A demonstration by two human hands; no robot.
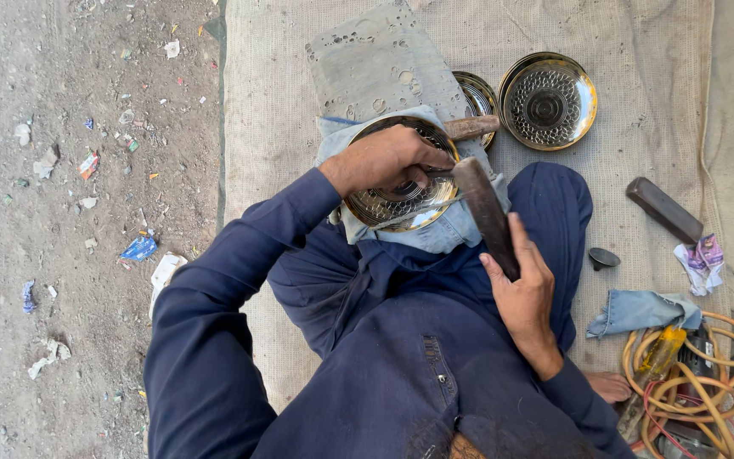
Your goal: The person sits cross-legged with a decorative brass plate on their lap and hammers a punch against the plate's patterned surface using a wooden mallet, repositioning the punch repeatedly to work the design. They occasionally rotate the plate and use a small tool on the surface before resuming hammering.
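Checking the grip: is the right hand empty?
No: the right hand grips the dark wooden handle of a tool reaching toward the patterned brass plate.

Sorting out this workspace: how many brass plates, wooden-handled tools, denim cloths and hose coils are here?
Brass plates: 3
Wooden-handled tools: 2
Denim cloths: 2
Hose coils: 1
Total: 8

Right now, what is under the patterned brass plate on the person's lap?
Under the brass plate lies a pale blue denim cloth, spread over the knee. The left hand presses on the plate and covers part of it. The plate hides the cloth's middle.
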